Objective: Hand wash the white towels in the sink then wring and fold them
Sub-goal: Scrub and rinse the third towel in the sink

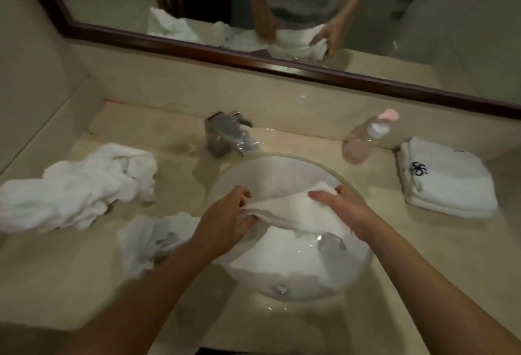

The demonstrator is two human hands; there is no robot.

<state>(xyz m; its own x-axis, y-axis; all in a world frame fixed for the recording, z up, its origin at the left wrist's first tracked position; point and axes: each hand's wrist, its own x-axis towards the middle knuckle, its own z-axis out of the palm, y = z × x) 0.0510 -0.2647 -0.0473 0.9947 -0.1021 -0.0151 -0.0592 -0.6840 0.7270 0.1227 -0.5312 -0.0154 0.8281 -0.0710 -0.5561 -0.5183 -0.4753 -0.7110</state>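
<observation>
The counter (282, 140) carried crumpled towels; over the sink (222, 185), the wet towel (296, 213) stretched between the left hand (225, 222) and right hand (342, 211), each grip clamped on it. Twisting oppositely, low over the basin, would wring best.

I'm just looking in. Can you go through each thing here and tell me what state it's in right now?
towel in the sink: wet, stretched between both hands over the basin.
left hand: grips the towel's left end.
right hand: grips its right end.
sink: holds water.
faucet: no stream visible.
crumpled towel: heaped on the counter, left.
small crumpled towel: by the sink's left edge.
folded towel: neatly folded, right.
pump bottle: upright, capped.
</observation>
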